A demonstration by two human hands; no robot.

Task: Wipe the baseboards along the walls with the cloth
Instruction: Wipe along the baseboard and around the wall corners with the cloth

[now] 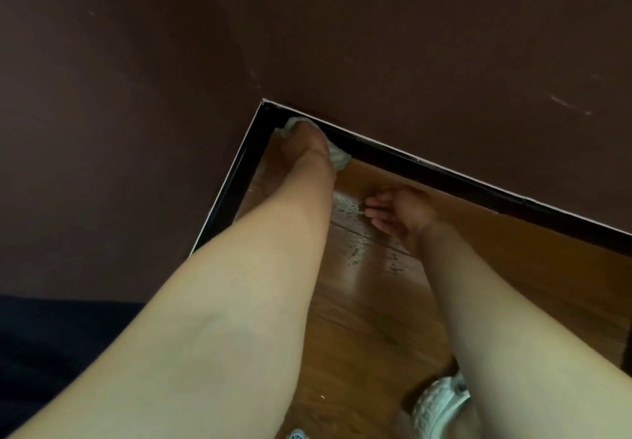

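Note:
A black baseboard (pixel 427 173) with a thin white top edge runs along two dark brown walls and meets in a corner at the upper middle. My left hand (pixel 304 147) reaches into that corner and grips a pale cloth (pixel 338 156), pressing it against the right-hand baseboard just beside the corner. The cloth shows on both sides of my hand. My right hand (pixel 398 212) hangs over the wooden floor nearer to me, fingers spread and relaxed, holding nothing.
The glossy wooden floor (pixel 369 301) has a scuffed, speckled patch under my right hand. A white perforated shoe (pixel 439 401) shows at the bottom. A dark blue surface (pixel 51 342) lies at the lower left. The left baseboard (pixel 232 192) runs toward me.

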